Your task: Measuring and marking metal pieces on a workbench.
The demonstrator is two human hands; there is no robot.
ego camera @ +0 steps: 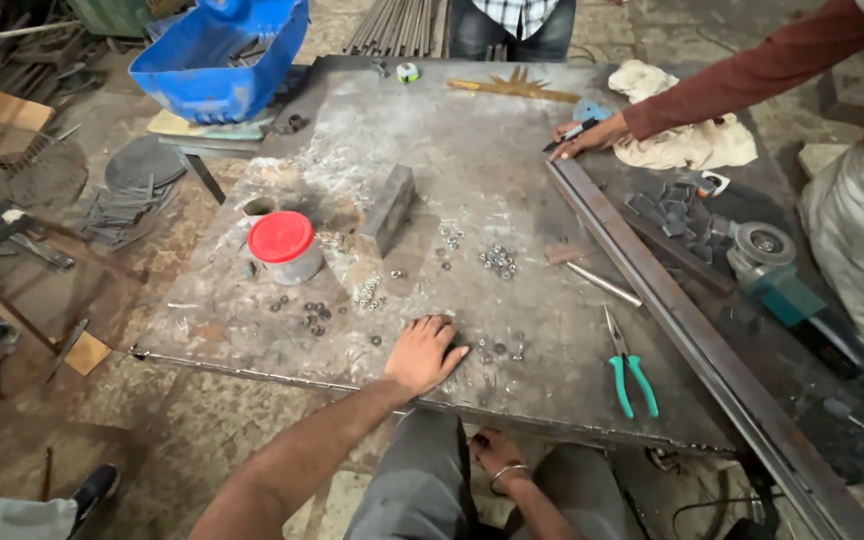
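a blue plastic tub (214,60) sits tilted at the far left corner of the metal table (472,170), above grey discs stacked on the floor. on the table's left part stands a small container with a red lid (283,243), and just right of it lies a grey steel block (388,207). dark washers (314,316) are scattered near the front edge, with shinier nuts (498,261) in a small heap farther right. your left hand (425,352) lies palm down on the tabletop near the front edge, fingers spread and flat among the loose washers, gripping nothing. your right hand (495,451) hangs below the table edge by your knee, fingers curled loosely; you cannot tell whether it encloses anything. to the right, green-handled pliers (630,372) lie near the front edge, with a thin rod (603,283) above them. a long steel bar (652,300) runs diagonally across the table's right side. at its far end, another person's hand (592,136) in a rust-red sleeve holds a marker against the bar. past it lie a pale rag (687,143) and an angle grinder (767,262).
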